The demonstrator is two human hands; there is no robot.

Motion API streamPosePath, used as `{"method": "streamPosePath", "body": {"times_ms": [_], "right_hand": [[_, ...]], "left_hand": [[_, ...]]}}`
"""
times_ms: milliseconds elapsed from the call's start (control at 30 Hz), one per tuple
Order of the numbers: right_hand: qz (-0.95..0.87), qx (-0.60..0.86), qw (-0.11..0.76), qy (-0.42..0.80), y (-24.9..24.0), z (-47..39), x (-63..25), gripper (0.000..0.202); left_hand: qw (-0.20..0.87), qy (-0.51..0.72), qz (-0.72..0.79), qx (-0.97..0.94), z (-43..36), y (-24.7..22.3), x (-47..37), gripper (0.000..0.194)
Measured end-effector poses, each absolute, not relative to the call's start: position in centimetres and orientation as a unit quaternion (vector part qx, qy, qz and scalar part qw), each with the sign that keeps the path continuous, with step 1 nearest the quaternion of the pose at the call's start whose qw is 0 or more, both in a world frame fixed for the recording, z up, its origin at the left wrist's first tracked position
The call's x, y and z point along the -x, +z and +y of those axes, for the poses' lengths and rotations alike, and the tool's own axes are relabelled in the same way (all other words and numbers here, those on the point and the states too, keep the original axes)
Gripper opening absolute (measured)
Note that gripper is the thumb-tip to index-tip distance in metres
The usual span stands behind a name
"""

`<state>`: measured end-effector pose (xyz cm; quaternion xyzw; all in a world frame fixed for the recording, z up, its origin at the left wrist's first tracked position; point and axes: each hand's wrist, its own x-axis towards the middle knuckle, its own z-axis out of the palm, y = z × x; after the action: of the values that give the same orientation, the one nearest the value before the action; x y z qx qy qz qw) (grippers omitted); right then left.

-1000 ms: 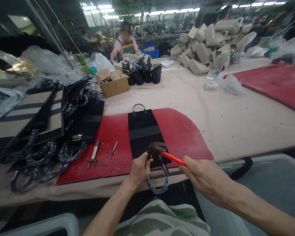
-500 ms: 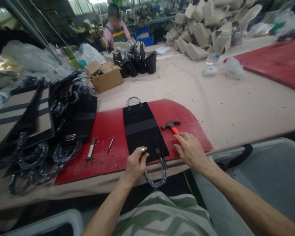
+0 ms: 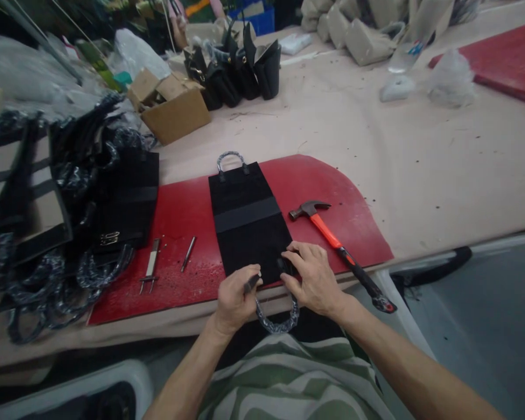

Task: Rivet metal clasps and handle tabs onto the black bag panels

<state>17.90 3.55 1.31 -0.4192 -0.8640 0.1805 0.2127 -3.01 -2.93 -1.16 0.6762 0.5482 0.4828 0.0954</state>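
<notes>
A black bag panel [image 3: 245, 210] lies flat, with a plastic-wrapped handle at its far end and another handle [image 3: 276, 324] at the near end. My left hand [image 3: 236, 297] is closed at the near left corner, around a short dark piece [image 3: 251, 283] with a small silver end; its kind is partly hidden. With thumb and forefinger, my right hand [image 3: 312, 277] grips the right tab of the near handle. A claw hammer [image 3: 326, 228] with an orange and black grip rests to the right of the panel.
Beneath the panel is a red board [image 3: 332, 186]. A metal pronged tool [image 3: 150, 265] and a thin metal rod [image 3: 188, 254] lie on its left. Black panels with wrapped handles [image 3: 105, 268] are piled at left. Farther back stand a cardboard box [image 3: 177, 116] and black bags [image 3: 245, 73].
My right hand has let go of the hammer and moved left to the near handle's tab. The dark piece in my left hand has tilted over. The view has tipped downward.
</notes>
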Motion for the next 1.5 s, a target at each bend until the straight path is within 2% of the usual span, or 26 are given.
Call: {"method": "streamPosePath", "body": {"times_ms": [133,233,1267,1500], "right_hand": [[-0.864,0.427,0.203,0.175,1.3,3.5,-17.6,0.034],[-0.86,0.435,0.202,0.174,1.3,3.5,-17.4,0.034],[-0.862,0.43,0.21,0.168,0.8,3.4,-17.5,0.036],[-0.836,0.41,0.287,0.227,1.5,4.0,-19.3,0.028]], "left_hand": [[0.168,0.509,0.628,-0.565,-2.9,-0.7,3.1,0.013],[0.202,0.511,0.624,-0.556,-2.6,-0.3,3.2,0.013],[0.105,0.429,0.587,-0.679,-1.3,0.5,1.8,0.011],[0.09,0.413,0.583,-0.694,-1.3,0.0,1.6,0.011]]}}
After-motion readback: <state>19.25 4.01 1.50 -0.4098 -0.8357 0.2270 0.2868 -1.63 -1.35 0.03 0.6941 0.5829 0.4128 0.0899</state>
